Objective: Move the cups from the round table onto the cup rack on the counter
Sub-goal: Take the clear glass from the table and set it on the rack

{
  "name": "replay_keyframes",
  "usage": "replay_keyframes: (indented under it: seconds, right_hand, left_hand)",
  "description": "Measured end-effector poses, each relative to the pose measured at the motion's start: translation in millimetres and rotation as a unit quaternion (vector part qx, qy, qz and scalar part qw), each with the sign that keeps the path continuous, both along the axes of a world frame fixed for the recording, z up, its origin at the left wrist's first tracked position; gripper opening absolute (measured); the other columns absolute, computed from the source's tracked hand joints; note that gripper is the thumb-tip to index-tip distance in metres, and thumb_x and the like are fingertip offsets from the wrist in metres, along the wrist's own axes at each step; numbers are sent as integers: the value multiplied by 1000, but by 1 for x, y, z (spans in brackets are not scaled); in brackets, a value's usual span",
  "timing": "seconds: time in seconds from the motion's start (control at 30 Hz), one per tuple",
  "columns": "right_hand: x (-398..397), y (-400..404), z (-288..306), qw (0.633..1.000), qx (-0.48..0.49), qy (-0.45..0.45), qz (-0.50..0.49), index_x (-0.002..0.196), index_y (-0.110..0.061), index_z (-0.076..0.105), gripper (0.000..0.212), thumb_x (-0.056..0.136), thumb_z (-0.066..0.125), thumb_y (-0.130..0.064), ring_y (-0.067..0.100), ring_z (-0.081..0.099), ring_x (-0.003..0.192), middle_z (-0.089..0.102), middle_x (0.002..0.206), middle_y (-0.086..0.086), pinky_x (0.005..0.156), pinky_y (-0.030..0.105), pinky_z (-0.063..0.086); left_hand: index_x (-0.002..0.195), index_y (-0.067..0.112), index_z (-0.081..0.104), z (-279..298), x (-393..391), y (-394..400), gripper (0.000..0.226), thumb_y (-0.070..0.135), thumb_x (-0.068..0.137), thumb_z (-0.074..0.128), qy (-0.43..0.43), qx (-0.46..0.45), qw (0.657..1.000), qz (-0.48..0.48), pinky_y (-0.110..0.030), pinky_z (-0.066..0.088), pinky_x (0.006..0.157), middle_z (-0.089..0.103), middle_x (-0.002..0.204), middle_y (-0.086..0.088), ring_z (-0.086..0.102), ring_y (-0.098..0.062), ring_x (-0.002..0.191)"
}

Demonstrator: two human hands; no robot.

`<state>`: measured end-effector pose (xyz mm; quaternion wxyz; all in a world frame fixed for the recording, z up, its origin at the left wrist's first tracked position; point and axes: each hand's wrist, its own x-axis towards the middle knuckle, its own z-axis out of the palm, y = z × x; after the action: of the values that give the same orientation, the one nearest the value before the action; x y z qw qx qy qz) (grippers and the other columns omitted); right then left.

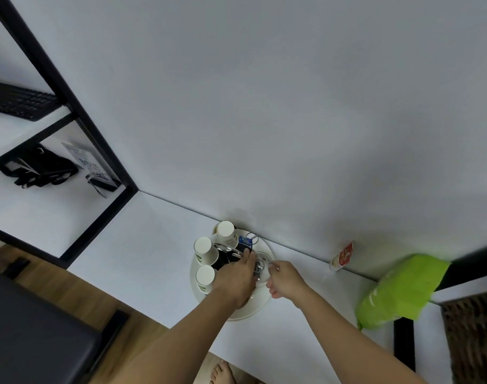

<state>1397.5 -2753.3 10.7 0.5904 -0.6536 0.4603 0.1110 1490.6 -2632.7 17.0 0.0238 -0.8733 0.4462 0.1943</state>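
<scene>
The clear glass cup (263, 266) sits upside down on the cup rack (253, 309), at its right side on the white counter (159, 245). My right hand (285, 279) pinches its rim, and my left hand (234, 275) lies flat over the rack's middle, holding nothing that I can see. I should lower the glass straight on its peg, away from the three paper cups (205, 277) at the left.

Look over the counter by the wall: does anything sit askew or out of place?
Yes. A small red and white packet leans tilted against the wall, and a green bag lies slumped beside it. The three paper cups sit upturned on the cup rack, which looks intended.
</scene>
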Motion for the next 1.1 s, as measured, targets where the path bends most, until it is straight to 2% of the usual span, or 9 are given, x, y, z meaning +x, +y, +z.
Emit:
replay_keyframes:
  seconds: [0.1,0.2,0.37,0.47,0.57,0.67,0.77,1.0,1.1]
  right_hand:
    - [-2,1,-3,1000,1,-6,4,143,-6,46,44,104,44,-28,24,52,61,60,81,14,56,29,48]
    - [-3,0,-4,1000,-3,-3,-9,150,-15,36,53,102,50,-34,23,56,62,63,84,13,53,27,51]
    - [-9,-3,-4,999,-36,20,33,115,1,61,35,100,49,-28,24,51,55,58,72,12,53,29,48]
    - [-13,-6,-5,997,-58,27,53,109,10,61,43,100,50,-31,24,52,53,59,71,14,49,27,48]
    - [-16,-8,-1,992,-91,24,79,102,1,60,37,99,51,-35,24,53,56,60,75,12,53,31,50]
    - [-15,-12,7,978,-161,15,135,117,-7,59,37,100,49,-38,26,64,87,66,107,12,74,34,51]
    - [-11,-15,20,962,-214,8,172,143,-12,47,52,101,47,-42,23,54,127,54,143,7,96,27,42]
    - [9,-14,64,943,-263,-69,192,124,-17,59,34,99,50,-38,18,62,101,67,119,3,86,33,51]
    - [22,-6,90,930,-270,-149,200,126,-18,59,33,99,52,-36,13,61,99,63,120,1,87,31,50]
  left_hand:
    - [148,16,37,8,-2,1,50,35,102,47,-55,4,998,-7,-38,45,71,56,143,-9,65,-33,109]
    - [140,18,47,12,-3,4,41,34,101,46,-77,-1,997,3,-35,40,67,69,119,-7,67,-31,103]
    - [135,23,53,14,-2,9,36,37,102,45,-75,-20,997,-17,-35,41,68,71,111,-7,66,-32,101]
    - [126,26,57,16,-6,9,30,37,101,45,-62,-24,998,-7,-37,44,69,72,108,-8,66,-33,98]
    - [123,26,59,18,-8,9,29,36,101,43,-49,-39,998,13,-36,44,68,72,107,-8,66,-32,98]
    - [112,24,62,25,-7,11,29,38,101,40,-47,-61,997,26,-35,44,67,72,106,-5,66,-30,98]
    - [109,23,68,39,-3,12,36,45,104,40,-47,-90,994,36,-34,49,69,73,103,-2,67,-26,95]
    - [100,26,68,89,8,19,28,42,101,45,-87,-169,980,60,-30,40,62,73,91,1,67,-26,84]
    - [113,31,66,115,16,24,26,44,99,48,-92,-240,960,108,-30,47,70,74,101,9,69,-18,92]
